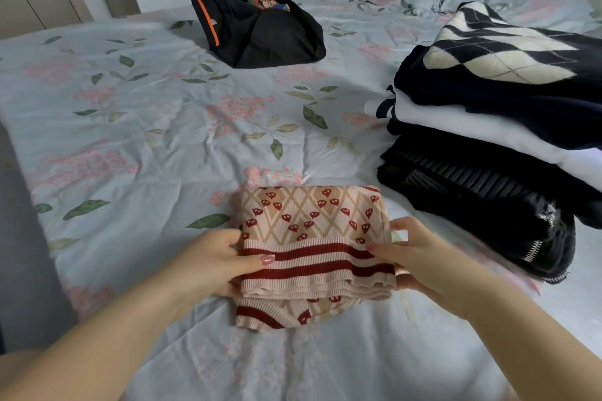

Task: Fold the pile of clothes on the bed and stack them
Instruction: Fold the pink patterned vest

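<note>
The folded pink knit sweater (312, 238), on the near part of the bed (130, 140) left of the stack (488, 140), is pinched at its side edges by the left hand (215, 264) and right hand (420, 257); it looks soft, light and floppy, so it probably needs support under both edges.

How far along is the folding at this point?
Done: a stack of folded clothes sits on the right of the bed, with an argyle sweater on top. In hand: the pink knit, already folded, gripped at its sides by the left hand and right hand, not yet on the stack. Left: a black heap at the far side, unfolded.
</note>
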`<state>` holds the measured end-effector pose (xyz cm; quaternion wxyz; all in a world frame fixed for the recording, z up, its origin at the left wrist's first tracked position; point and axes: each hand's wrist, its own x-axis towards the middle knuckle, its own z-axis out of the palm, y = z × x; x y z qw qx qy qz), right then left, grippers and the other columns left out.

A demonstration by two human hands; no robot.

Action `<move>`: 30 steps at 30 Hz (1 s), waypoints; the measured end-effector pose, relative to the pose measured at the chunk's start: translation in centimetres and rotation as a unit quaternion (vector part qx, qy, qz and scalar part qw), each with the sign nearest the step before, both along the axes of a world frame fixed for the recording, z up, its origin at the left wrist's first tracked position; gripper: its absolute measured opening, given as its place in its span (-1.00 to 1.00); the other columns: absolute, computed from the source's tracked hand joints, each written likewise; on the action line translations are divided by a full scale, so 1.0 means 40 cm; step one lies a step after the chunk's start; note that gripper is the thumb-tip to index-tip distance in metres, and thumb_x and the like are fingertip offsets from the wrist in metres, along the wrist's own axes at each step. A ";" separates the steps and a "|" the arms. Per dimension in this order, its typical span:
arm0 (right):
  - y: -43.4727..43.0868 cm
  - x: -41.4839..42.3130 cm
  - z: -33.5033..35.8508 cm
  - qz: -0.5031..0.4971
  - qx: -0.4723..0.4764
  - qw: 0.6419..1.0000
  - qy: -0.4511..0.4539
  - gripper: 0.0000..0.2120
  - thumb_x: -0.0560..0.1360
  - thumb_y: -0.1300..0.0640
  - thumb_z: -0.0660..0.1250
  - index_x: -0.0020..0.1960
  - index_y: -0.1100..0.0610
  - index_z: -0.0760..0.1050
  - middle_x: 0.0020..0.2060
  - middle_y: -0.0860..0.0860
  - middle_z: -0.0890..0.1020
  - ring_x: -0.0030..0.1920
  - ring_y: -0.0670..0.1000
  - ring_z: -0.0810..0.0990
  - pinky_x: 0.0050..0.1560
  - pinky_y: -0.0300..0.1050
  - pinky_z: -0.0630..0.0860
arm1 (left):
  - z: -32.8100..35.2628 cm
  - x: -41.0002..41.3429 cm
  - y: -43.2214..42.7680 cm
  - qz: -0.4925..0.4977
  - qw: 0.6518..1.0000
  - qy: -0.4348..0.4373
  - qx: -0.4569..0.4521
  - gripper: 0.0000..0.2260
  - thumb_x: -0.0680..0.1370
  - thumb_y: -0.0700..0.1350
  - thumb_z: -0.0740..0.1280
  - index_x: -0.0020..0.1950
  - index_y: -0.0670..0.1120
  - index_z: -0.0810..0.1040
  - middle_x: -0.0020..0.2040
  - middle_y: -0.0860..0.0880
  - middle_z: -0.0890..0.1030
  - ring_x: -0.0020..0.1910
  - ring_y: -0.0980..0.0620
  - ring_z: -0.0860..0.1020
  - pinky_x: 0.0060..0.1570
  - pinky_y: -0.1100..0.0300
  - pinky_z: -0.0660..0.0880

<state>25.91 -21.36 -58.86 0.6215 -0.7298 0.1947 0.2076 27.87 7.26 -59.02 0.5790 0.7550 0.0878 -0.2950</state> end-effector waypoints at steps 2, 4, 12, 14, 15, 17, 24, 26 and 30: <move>0.010 -0.003 0.000 0.015 0.015 1.000 0.012 -0.50 0.49 0.18 0.46 0.26 -0.09 0.26 0.01 0.20 0.67 -0.10 0.15 0.73 -0.06 0.14 0.67 | 0.000 -0.001 -0.005 0.009 1.000 0.002 -0.005 -0.77 0.49 -0.19 0.46 0.12 -0.19 0.57 -0.09 -0.11 0.73 -0.11 -0.07 0.71 -0.25 0.11 0.65; 0.015 -0.008 0.001 0.036 0.015 0.999 0.013 -0.47 0.51 0.20 0.43 0.26 -0.17 0.21 0.02 0.20 0.66 -0.13 0.18 0.73 -0.15 0.13 0.67 | 0.001 0.000 -0.005 0.006 1.000 0.007 -0.009 -0.76 0.49 -0.18 0.46 0.13 -0.18 0.57 -0.07 -0.10 0.73 -0.10 -0.06 0.71 -0.24 0.11 0.65; -0.018 -0.021 0.056 0.127 0.097 0.987 -0.029 -0.21 0.44 0.29 0.45 0.28 -0.49 0.24 -0.07 0.15 0.71 -0.26 0.15 0.68 -0.34 -0.02 0.61 | 0.037 0.005 0.049 -0.030 0.995 0.040 -0.087 -0.57 0.33 -0.15 0.50 0.17 -0.20 0.58 0.00 -0.16 0.71 -0.14 0.01 0.70 -0.34 0.24 0.59; -0.022 -0.029 0.062 0.198 0.102 0.975 -0.017 -0.32 0.43 0.28 0.46 0.30 -0.39 0.40 0.08 0.15 0.67 -0.11 0.20 0.69 -0.24 0.08 0.64 | 0.037 -0.002 0.067 -0.064 0.991 0.064 -0.097 -0.59 0.35 -0.18 0.51 0.18 -0.20 0.59 0.05 -0.18 0.70 -0.08 -0.03 0.69 -0.30 0.21 0.61; -0.022 -0.032 0.056 0.229 0.083 0.970 -0.004 -0.37 0.44 0.29 0.46 0.29 -0.31 0.46 0.16 0.11 0.63 -0.03 0.19 0.70 -0.19 0.09 0.65 | 0.035 -0.008 0.072 -0.082 0.989 0.079 -0.099 -0.59 0.36 -0.21 0.53 0.18 -0.20 0.59 0.07 -0.18 0.69 -0.03 -0.06 0.69 -0.26 0.17 0.62; -0.015 -0.036 0.036 0.267 0.024 0.963 0.019 -0.45 0.45 0.29 0.47 0.22 -0.28 0.53 0.25 -0.01 0.52 0.03 0.10 0.69 -0.16 0.02 0.66 | 0.022 -0.021 0.071 -0.120 0.987 0.092 -0.054 -0.56 0.33 -0.22 0.57 0.18 -0.16 0.58 0.07 -0.14 0.70 0.01 -0.08 0.68 -0.24 0.14 0.63; -0.010 -0.016 0.001 0.150 -0.083 0.985 -0.007 -0.52 0.37 0.13 0.56 0.15 -0.25 0.48 0.11 -0.02 0.50 -0.13 0.02 0.70 -0.24 -0.11 0.66 | -0.010 -0.013 0.049 -0.150 0.981 0.038 0.116 -0.45 0.21 0.35 0.52 0.07 0.08 0.60 -0.08 0.13 0.72 -0.11 0.17 0.68 -0.22 0.20 0.61; -0.012 -0.002 -0.002 0.085 -0.108 0.990 -0.036 -0.45 0.40 0.11 0.55 0.24 -0.24 0.39 0.06 -0.02 0.52 -0.12 0.00 0.69 -0.22 -0.12 0.67 | -0.017 -0.001 0.044 -0.075 0.981 -0.063 0.166 -0.35 0.19 0.50 0.35 0.03 0.04 0.51 -0.15 0.08 0.69 -0.18 0.17 0.65 -0.25 0.22 0.57; 0.015 0.016 -0.021 0.029 -0.001 0.997 -0.071 -0.30 0.42 0.22 0.51 0.36 -0.30 0.31 0.08 0.04 0.58 0.04 0.06 0.67 0.05 0.02 0.64 | -0.047 0.036 0.004 0.059 0.967 -0.171 0.180 -0.38 0.37 0.32 0.38 0.21 0.00 0.21 -0.09 0.09 0.56 -0.14 0.15 0.58 -0.10 0.14 0.54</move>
